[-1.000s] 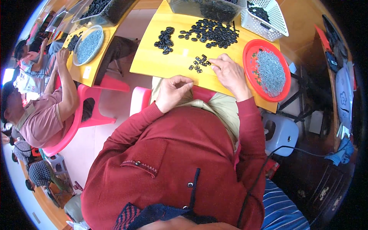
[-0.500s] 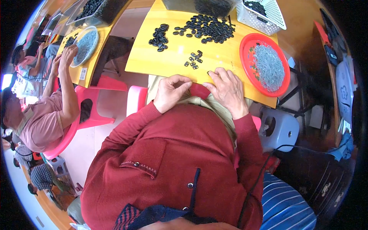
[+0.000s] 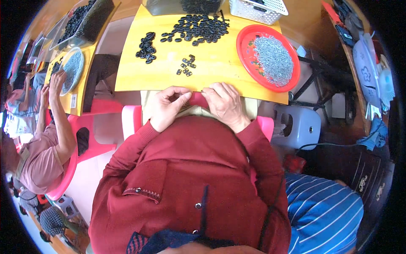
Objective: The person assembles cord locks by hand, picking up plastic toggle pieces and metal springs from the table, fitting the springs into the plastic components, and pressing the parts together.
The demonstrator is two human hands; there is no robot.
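My left hand (image 3: 171, 106) is at the table's near edge, thumb and forefinger pinched together; what lies between them, if anything, is too small to make out. Close by on its right, my right hand (image 3: 224, 103) is closed, with a small dark piece showing at its fingertips. Beyond both hands lies a small group of black two-holed oval pieces (image 3: 186, 67) on the yellow table (image 3: 139, 78). A larger spread of black oval pieces (image 3: 198, 28) is farther back, and a smaller pile (image 3: 146, 47) is at left.
A red plate (image 3: 244, 55) heaped with thin silvery metal pins (image 3: 275, 59) stands at the table's right. At the back are a clear bin (image 3: 158, 7) and a white perforated basket (image 3: 253, 16). A blue stool (image 3: 302, 127) is at right. A co-worker (image 3: 46, 148) sits at another table, left.
The view has shifted, so the table appears farther left. My right hand has drawn back from the tabletop to the near edge, fingers curled in, closer to my left hand.
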